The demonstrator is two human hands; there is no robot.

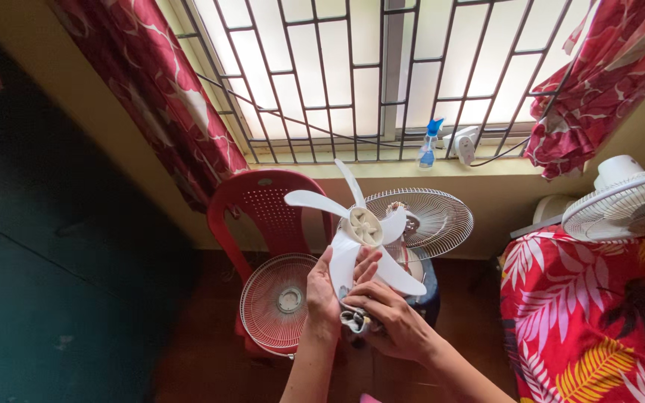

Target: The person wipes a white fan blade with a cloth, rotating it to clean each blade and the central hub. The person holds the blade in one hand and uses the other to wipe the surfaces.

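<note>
A white fan blade wheel (363,227) with several curved blades is held up in front of me. My left hand (326,295) grips the lower blade from the left, fingers behind it. My right hand (390,321) holds a crumpled grey cloth (356,321) against the bottom of that blade. Behind the blades stands a pedestal fan with its rear wire grille (442,216) bare. The front wire grille (278,302) lies on a red plastic chair (263,198).
A barred window (352,75) with red patterned curtains (166,97) is ahead. A blue spray bottle (428,145) and a white plug adapter (464,143) sit on the sill. At right, a second white fan (625,201) stands by a red floral cloth (591,313).
</note>
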